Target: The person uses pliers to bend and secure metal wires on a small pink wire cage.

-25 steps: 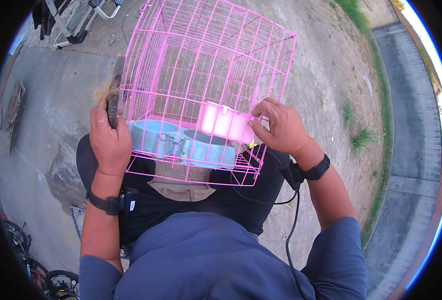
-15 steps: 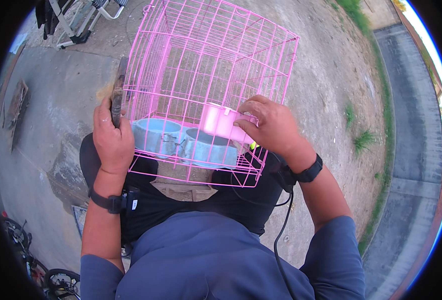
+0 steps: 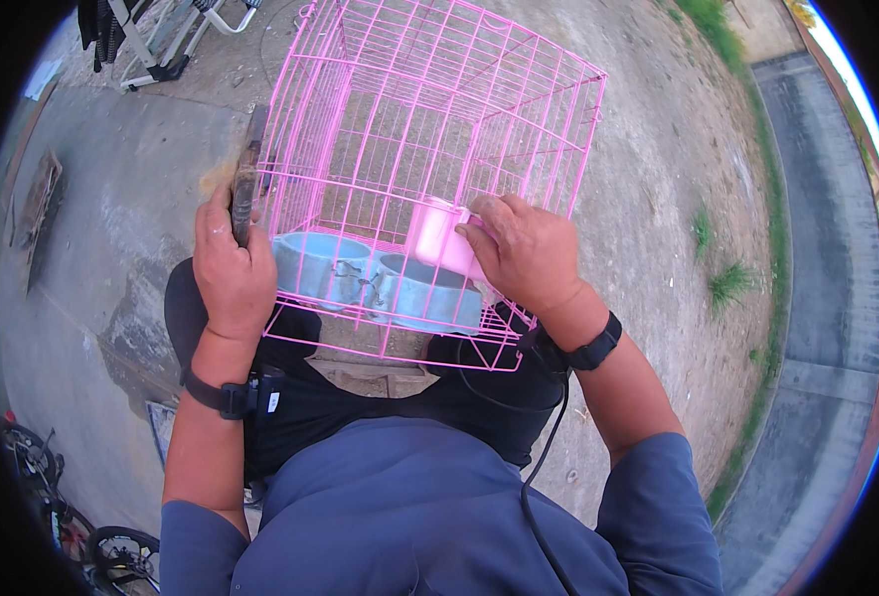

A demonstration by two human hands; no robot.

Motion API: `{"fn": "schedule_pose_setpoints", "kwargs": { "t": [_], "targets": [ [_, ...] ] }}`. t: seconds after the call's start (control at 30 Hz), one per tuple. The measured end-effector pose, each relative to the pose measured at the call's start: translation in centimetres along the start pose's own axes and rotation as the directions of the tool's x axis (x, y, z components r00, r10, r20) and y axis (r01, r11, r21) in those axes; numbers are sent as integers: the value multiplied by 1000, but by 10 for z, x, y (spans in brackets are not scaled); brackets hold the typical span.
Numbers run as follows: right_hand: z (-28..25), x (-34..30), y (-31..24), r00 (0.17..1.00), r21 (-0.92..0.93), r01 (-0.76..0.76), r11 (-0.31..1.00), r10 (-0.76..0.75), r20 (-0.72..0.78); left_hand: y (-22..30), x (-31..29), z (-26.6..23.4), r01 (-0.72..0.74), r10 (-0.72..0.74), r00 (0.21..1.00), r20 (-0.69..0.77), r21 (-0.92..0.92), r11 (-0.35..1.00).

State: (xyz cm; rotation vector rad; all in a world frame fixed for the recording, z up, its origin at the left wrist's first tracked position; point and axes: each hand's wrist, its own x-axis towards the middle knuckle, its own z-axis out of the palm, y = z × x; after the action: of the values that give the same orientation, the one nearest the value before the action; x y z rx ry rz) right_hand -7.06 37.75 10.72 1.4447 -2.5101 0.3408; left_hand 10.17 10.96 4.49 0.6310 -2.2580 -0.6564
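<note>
A pink wire cage [image 3: 390, 189] stands in front of me, tilted in view, its near bottom edge above my knees. My left hand [image 3: 233, 273] is closed round a long, dark, worn tool [image 3: 243, 204] with a tan fringe at its side, upright against the cage's left wires. A pink plastic cup [image 3: 437, 233] is at the cage's front right, behind or against the wires; I cannot tell which. My right hand [image 3: 524, 248] grips its right end with thumb and fingers. Two joined light-blue bowls [image 3: 322, 266] lie low in the cage, partly behind the wires.
A black cable [image 3: 534, 487] runs over my shirt to my right wrist. Beyond the cage's far left stands a metal-framed folding chair [image 3: 176, 50]. Bicycles [image 3: 111, 556] are at the lower left, a worn board [image 3: 42, 214] lies left, and grass edges a paved strip [image 3: 817, 298] at right.
My right hand has shifted left relative to the cage, its fingers closing further over the pink cup. My left hand keeps hold of the dark tool.
</note>
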Motion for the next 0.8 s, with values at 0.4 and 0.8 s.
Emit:
{"fn": "schedule_pose_setpoints", "kwargs": {
  "t": [0.4, 0.8],
  "targets": [
    [6, 1, -4, 999, -20, -13, 1000, 12, -34, -3, -1, 2, 41, -40, 999, 11, -63, 997],
    [9, 6, 18, 999, 122, -36, 992, 35, 6, 3, 1, -1, -11, 11, 1000, -1, 1, 1000]
  ]
}}
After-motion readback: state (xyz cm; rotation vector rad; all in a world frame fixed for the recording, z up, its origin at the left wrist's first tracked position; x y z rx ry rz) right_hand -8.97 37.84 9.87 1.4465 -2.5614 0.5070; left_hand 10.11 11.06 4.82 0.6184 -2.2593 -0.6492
